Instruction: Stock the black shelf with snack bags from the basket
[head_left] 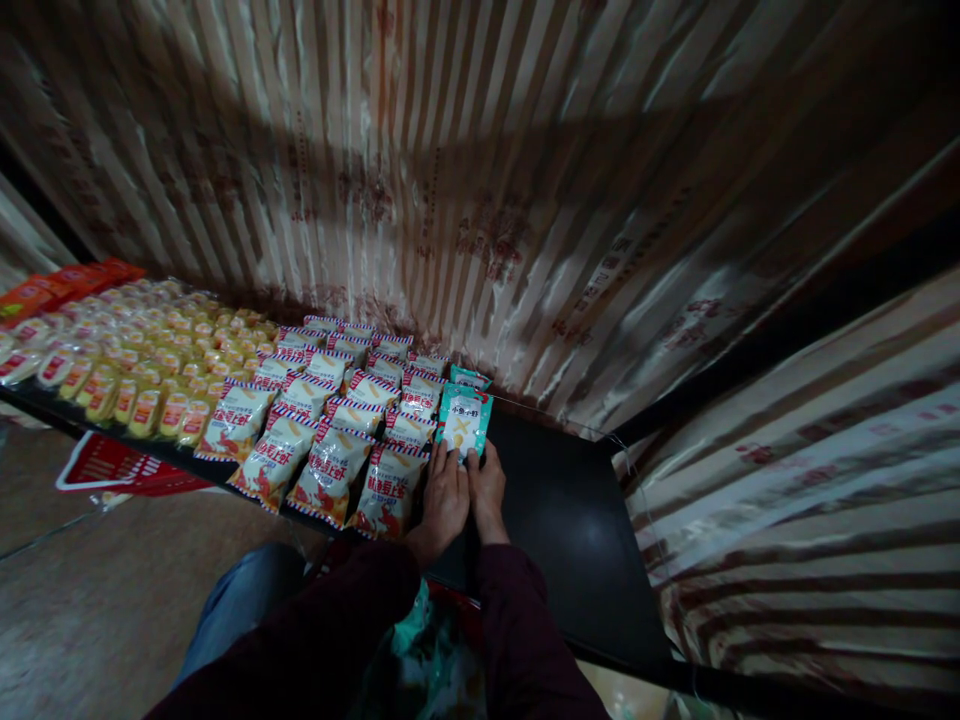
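Note:
A teal and white snack packet stands on the black shelf, just right of the rows of red and white snack bags. Both my hands touch its lower part. My left hand is at its lower left, beside the nearest red and white bag, and my right hand is at its lower right. The fingers of each hand lie together on the packet, and their tips partly hide its bottom. Another teal packet shows behind it.
Yellow wrapped snacks and orange packets fill the shelf's left part. Striped plastic sheeting hangs behind. A red basket is below the shelf at left. More teal packets are below my arms. A black post slants at right.

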